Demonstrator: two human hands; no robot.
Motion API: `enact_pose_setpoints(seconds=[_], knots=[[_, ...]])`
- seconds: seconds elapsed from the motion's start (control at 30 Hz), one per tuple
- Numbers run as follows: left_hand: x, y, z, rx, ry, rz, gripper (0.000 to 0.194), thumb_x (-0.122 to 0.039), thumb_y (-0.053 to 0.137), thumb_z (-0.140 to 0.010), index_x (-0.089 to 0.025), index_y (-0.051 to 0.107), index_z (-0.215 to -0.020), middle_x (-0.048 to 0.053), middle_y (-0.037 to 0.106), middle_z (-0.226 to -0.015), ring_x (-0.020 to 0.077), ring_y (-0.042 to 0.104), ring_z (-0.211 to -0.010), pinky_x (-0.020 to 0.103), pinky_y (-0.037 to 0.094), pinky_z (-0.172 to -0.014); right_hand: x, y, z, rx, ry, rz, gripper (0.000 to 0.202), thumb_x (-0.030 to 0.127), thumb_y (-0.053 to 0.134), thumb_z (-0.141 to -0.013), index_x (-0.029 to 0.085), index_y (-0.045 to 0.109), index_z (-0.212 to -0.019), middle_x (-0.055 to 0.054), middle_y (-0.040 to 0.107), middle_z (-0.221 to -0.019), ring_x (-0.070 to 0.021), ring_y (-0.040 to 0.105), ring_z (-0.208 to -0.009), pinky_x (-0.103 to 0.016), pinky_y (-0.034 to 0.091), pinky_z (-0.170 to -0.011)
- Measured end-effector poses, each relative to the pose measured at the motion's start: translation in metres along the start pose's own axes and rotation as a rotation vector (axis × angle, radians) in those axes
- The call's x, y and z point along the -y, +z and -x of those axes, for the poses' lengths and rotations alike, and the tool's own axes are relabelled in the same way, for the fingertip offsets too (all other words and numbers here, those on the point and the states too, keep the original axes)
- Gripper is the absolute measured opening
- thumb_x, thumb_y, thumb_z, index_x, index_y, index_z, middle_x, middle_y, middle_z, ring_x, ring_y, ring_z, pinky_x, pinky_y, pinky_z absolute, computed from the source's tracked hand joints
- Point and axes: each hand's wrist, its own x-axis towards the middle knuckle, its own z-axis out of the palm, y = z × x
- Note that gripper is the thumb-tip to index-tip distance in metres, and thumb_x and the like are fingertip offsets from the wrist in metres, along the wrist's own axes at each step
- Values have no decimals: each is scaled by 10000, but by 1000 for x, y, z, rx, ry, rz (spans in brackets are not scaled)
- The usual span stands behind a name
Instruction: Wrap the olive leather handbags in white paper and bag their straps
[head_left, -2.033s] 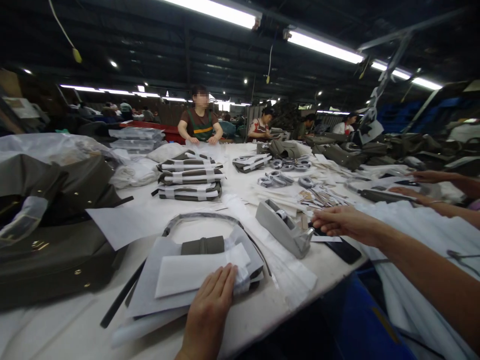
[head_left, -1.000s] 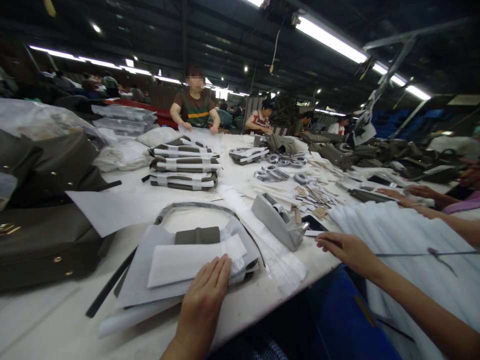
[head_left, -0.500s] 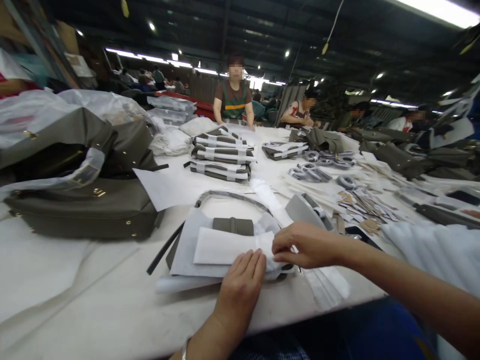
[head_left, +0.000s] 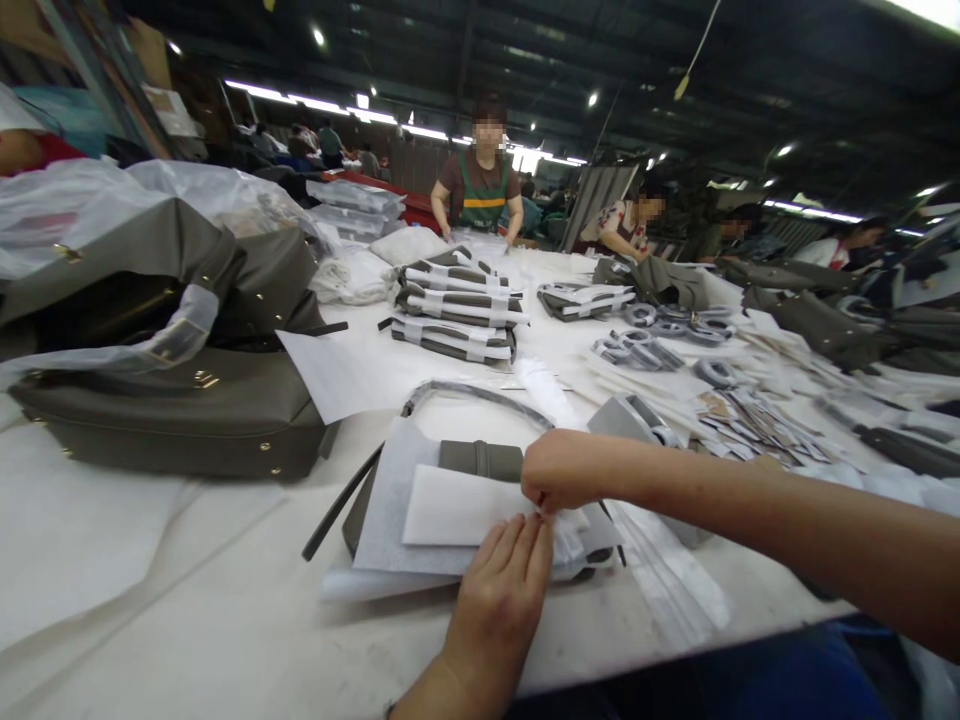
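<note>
A small grey-green handbag [head_left: 352, 523] lies on the table in front of me, its strap [head_left: 480, 393] curving out at the far side. A thin white sheet [head_left: 382, 540] covers much of it, and a thicker white foam strip [head_left: 450, 508] rests on top, beside a grey-green piece with a raised band [head_left: 481, 458]. My left hand [head_left: 506, 580] lies flat with fingers stretched over the strip's right part. Just beyond its fingertips, my right hand [head_left: 562, 470] is closed in a pinch at the strip's right end. What it pinches is hidden.
A big grey-green bag [head_left: 172, 410] stands at the left. Wrapped bags [head_left: 454, 320] are stacked beyond the work, near a co-worker [head_left: 480, 190] standing across the table. Tape rolls [head_left: 637, 350] and paper pieces [head_left: 750, 430] lie at the right. Plastic sleeves [head_left: 675, 570] lie near the front edge.
My right hand has moved left over the foam strip, closer to my left fingertips, and its fingers have turned downward. My left hand stays pressed on the strip. The view has shifted slightly.
</note>
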Motion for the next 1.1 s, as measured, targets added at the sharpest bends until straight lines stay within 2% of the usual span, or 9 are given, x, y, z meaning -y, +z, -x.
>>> enact_pose_setpoints(seconds=[0.1,0.3,0.47,0.57,0.63,0.73,0.83,0.97,1.1], knots=[[0,1,1,-6,6,4,329,-134,402,-1007,-135,649,-1225,78,707,-1223,210,667,-1110,355,555,-966,1,-3,-8,28,-26,35,31,268,804,-701,252,780,-709,-18,725,-650,-176,627,-615,-266,300,-525],[-2,2,1,-40,7,-13,382,-146,328,-1021,-124,674,-1183,87,722,-1187,214,686,-1069,344,571,-939,-7,-5,-18,40,-79,45,100,307,820,-690,242,766,-637,-2,699,-577,-155,592,-542,-268,295,-498],[-2,-2,1,13,24,-26,390,-144,330,-1017,-124,664,-1217,97,697,-1242,227,676,-1104,350,565,-962,-12,-1,-19,17,-99,39,108,372,823,-694,293,801,-765,15,722,-613,-154,618,-585,-265,310,-523],[-2,-5,0,8,31,-32,415,-151,298,-1024,-122,670,-1206,93,675,-1284,233,665,-1129,352,571,-954,-18,1,-19,-59,-60,70,251,461,823,-683,256,799,-826,-35,752,-709,-193,643,-648,-283,308,-545],[-2,-7,-1,-11,27,-33,434,-156,276,-1030,-131,682,-1179,73,671,-1295,229,667,-1124,346,581,-937,-26,3,-20,-102,-15,70,356,540,823,-653,212,782,-784,-66,746,-714,-218,643,-665,-293,303,-556],[-3,-5,-1,-23,39,-27,434,-150,277,-1031,-145,695,-1148,40,690,-1267,220,675,-1099,337,588,-919,-44,11,-25,-120,65,-83,431,618,829,-582,219,744,-718,-39,733,-705,-205,634,-680,-279,311,-580],[-4,2,2,-56,21,-17,414,-150,301,-1026,-154,701,-1136,44,718,-1209,217,679,-1082,338,586,-918,-64,24,-32,-136,149,-228,457,650,812,-578,227,739,-734,-10,721,-692,-180,621,-663,-260,334,-587],[-3,9,5,-94,5,-11,387,-148,332,-1018,-163,699,-1142,60,726,-1187,208,678,-1083,336,583,-927,-85,32,-39,-148,206,-367,401,569,828,-598,229,764,-800,21,729,-705,-154,630,-645,-234,386,-582],[-1,6,7,-47,49,-45,368,-176,350,-1025,-170,685,-1178,34,700,-1249,208,670,-1114,325,578,-941,-89,32,-26,-285,293,-455,285,433,696,-796,210,778,-954,-51,773,-895,-212,681,-839,-271,457,-725]])
